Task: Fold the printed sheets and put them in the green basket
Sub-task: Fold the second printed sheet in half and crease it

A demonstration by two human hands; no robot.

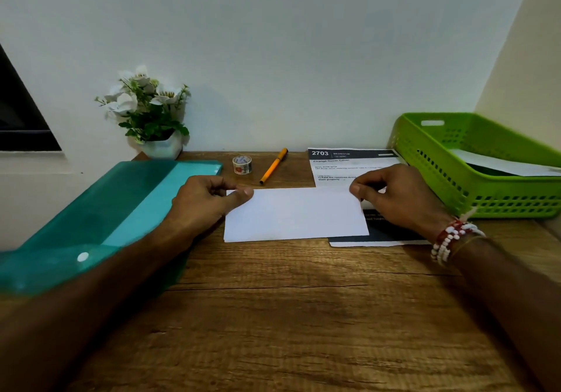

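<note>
The folded sheet [294, 214] lies at the centre of the frame on the wooden desk [288, 315], blank white side up, with its long edges running left to right.

Hand state:
- The left hand [209, 197] pinches the upper left corner of the folded sheet between thumb and curled fingers.
- The right hand [394, 194] pinches the upper right corner in the same manner. A beaded bracelet [452, 240] in red and white sits on the right wrist.

A second printed sheet [343, 164] lies flat, right of centre. Its dark header, marked "2703 BEDROOM", is at the upper edge. The folded sheet overlaps its left part, and the right hand covers part of its middle. A dark band of this sheet shows below the right hand.

The green basket [437, 179] stands at the right edge of the frame, just beside the printed sheet. It holds white paper [501, 164].

Other items:
- A teal plastic folder [106, 215] lies at the left of the frame, partly under the left forearm.
- A roll of tape [242, 165] and an orange pen [273, 166] lie above the folded sheet, near each other.
- A pot of white flowers [148, 109] stands in the upper left, against the wall.
</note>
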